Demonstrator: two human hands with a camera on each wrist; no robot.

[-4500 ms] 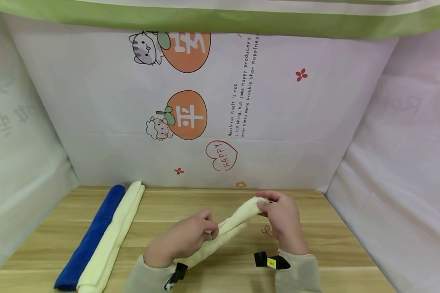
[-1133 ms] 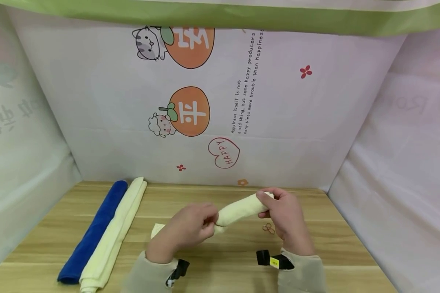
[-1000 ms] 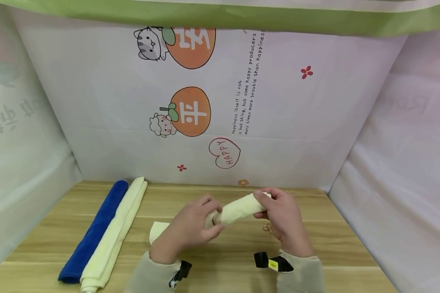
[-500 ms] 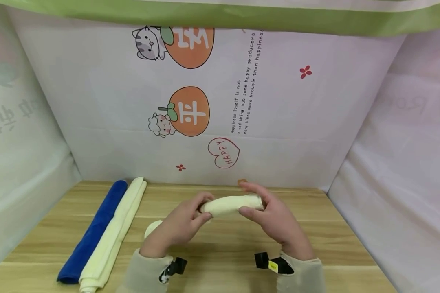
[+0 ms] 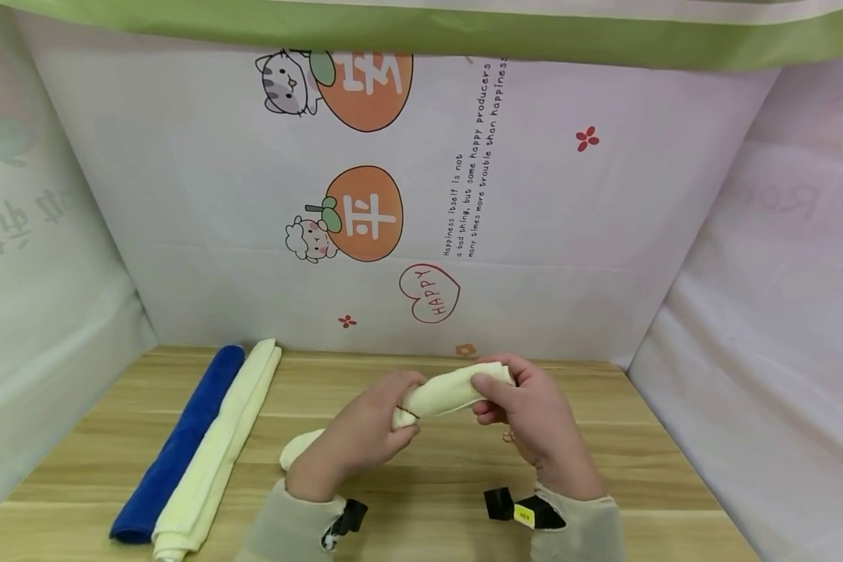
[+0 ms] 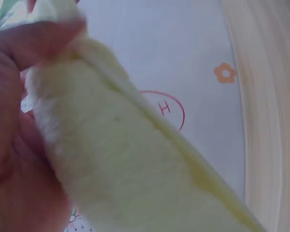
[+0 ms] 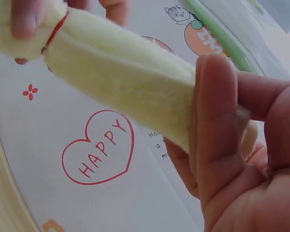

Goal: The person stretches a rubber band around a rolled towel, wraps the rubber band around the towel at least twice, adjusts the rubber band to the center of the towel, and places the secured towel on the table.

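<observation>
A pale yellow rolled towel (image 5: pixel 457 390) is held in the air between both hands, its right end higher than its left. A thin red rubber band (image 7: pixel 55 31) circles the towel partway along and pinches it in. My left hand (image 5: pixel 368 425) grips the towel just beside the band, thumb on the near side. Past that wrist the towel's other end (image 5: pixel 300 449) sticks out at the left. With thumb in front and fingers behind, my right hand (image 5: pixel 537 417) holds the right end. Close up, the left wrist view shows the towel's long folded edge (image 6: pixel 183 150).
On the left of the wooden table (image 5: pixel 407 515) lie a blue rolled towel (image 5: pixel 183 445) and a pale yellow folded towel (image 5: pixel 218 453), side by side. Small rubber bands (image 5: pixel 509 437) lie partly hidden by my right hand. White printed cloth walls (image 5: pixel 534 195) enclose the back and sides.
At first the towel hung as a looser fold; it is now a tighter roll with a band around it. Since half a second ago its right end has risen and my left hand has shifted right.
</observation>
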